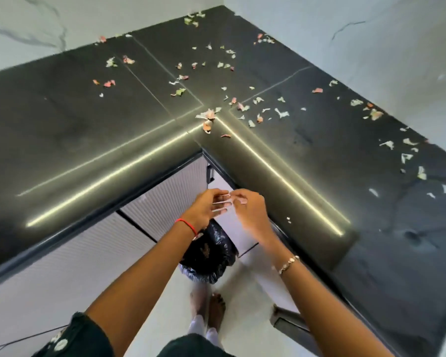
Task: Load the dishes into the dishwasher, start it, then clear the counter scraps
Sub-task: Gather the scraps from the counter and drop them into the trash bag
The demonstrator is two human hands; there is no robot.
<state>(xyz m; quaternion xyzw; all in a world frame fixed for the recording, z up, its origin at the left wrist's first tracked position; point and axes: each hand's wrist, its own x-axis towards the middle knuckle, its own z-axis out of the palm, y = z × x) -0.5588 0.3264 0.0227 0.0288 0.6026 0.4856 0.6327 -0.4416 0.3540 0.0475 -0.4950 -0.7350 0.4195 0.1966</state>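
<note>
Pale green, white and pink vegetable scraps (209,117) lie scattered over the black L-shaped counter (88,119), thickest near the inner corner. My left hand (206,207) and my right hand (250,210) are held together in front of the counter's inner corner, above a bin lined with a black bag (206,256) on the floor. The fingertips of both hands touch, and a small pale scrap shows at the right fingers. The hands are blurred, so I cannot make out what either one holds.
White ribbed cabinet doors (165,191) run under the counter. Marble-look walls (371,42) back both counter arms. My bare feet (211,310) stand on the pale floor just before the bin. An open dark door edge (291,323) juts out at lower right.
</note>
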